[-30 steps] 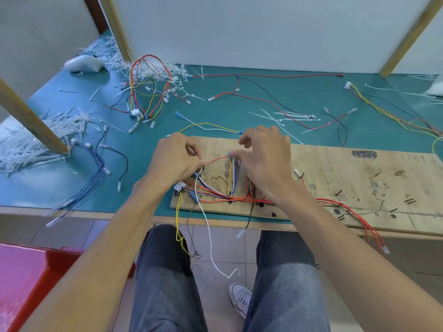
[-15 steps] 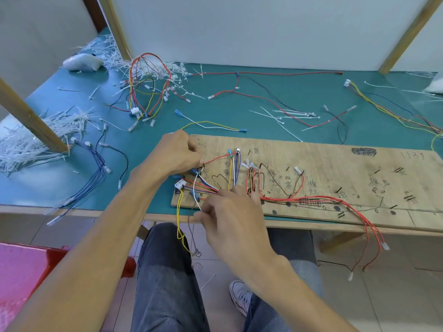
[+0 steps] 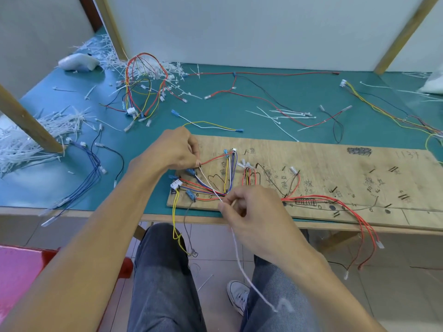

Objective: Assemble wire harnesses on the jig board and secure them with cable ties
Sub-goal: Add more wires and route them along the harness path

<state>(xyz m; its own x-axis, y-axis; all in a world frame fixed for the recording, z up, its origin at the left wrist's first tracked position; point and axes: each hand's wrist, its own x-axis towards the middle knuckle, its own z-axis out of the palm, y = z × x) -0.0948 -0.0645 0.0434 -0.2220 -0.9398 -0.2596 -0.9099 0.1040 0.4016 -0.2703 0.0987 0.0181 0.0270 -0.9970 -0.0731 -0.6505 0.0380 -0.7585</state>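
Pinching one taut white wire [image 3: 210,184], left hand [image 3: 175,149] above, right hand [image 3: 254,212] below, across multicoloured harness [image 3: 311,200] on jig board [image 3: 335,168]

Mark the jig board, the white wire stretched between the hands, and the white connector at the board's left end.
jig board [image 3: 340,164]: head view, bare wood in its right half.
white wire [image 3: 211,186]: head view, taut stretch over the board.
white connector [image 3: 175,184]: head view, middle of its housing.
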